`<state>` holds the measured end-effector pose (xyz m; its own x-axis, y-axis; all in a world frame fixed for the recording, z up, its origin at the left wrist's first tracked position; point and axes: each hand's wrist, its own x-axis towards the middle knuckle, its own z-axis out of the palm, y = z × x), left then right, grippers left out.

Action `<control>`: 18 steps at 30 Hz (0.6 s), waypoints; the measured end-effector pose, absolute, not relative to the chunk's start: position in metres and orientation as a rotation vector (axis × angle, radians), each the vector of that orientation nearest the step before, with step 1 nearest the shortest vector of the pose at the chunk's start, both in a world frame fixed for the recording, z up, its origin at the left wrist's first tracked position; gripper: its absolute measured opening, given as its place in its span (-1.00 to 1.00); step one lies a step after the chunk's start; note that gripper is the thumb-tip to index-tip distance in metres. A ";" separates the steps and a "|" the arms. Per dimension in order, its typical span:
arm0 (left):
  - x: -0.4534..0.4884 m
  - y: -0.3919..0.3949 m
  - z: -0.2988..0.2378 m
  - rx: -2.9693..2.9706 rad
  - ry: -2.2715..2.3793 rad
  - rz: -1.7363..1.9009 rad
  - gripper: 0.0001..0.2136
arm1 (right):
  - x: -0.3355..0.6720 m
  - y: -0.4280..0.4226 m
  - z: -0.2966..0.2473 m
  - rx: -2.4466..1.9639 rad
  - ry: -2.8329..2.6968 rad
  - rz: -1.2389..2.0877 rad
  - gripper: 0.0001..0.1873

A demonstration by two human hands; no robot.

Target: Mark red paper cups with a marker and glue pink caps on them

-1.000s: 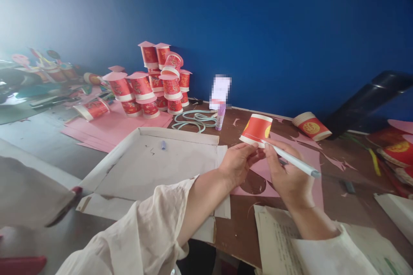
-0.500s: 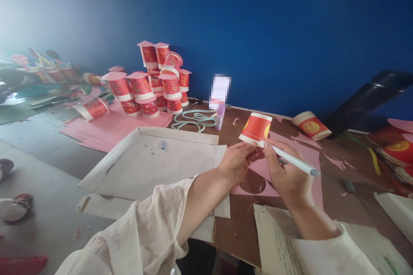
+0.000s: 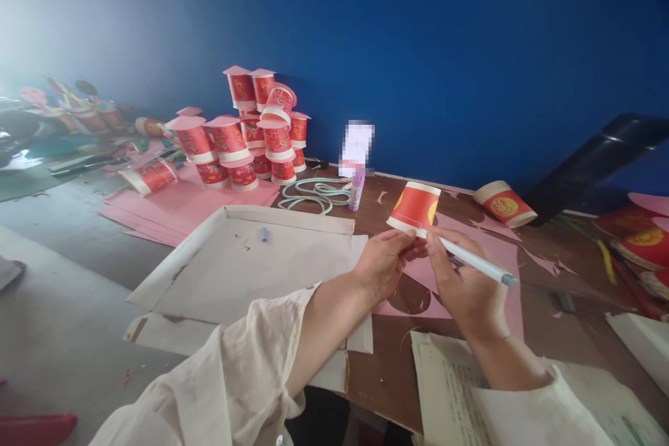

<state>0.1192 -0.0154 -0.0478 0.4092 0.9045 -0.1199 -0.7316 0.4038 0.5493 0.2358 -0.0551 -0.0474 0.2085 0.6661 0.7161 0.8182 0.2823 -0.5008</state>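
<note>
My left hand pinches the rim of a red paper cup with a white rim, held upside down and tilted above a pink paper sheet. My right hand grips a white pen whose tip touches the cup's rim. Both hands are closed. A round hole is cut in the pink sheet under my wrists.
A flattened cardboard box lies to the left. Behind it stands a pile of red cups with pink lids on pink sheets. A glue stick, a pale cord, a stack of cups on its side and printed papers surround me.
My hands, the cup and the pen have stayed in place. At the far left, a person's feet passed across the floor and have nearly left the view.
</note>
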 end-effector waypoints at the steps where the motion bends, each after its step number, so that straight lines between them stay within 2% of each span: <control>1: 0.119 -0.015 -0.048 0.452 0.434 1.078 -0.85 | 0.236 -0.055 -0.047 -1.432 -1.511 -0.178 -0.65; 18: 0.120 -0.013 -0.049 0.450 0.451 1.092 -0.88 | 0.236 -0.055 -0.054 -1.442 -1.502 -0.034 -0.67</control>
<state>0.1196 -0.0135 -0.0492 0.3900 0.9122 -0.1257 -0.7348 0.3906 0.5545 0.2359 -0.0546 -0.0535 0.2247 0.7295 0.6460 0.7583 0.2855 -0.5861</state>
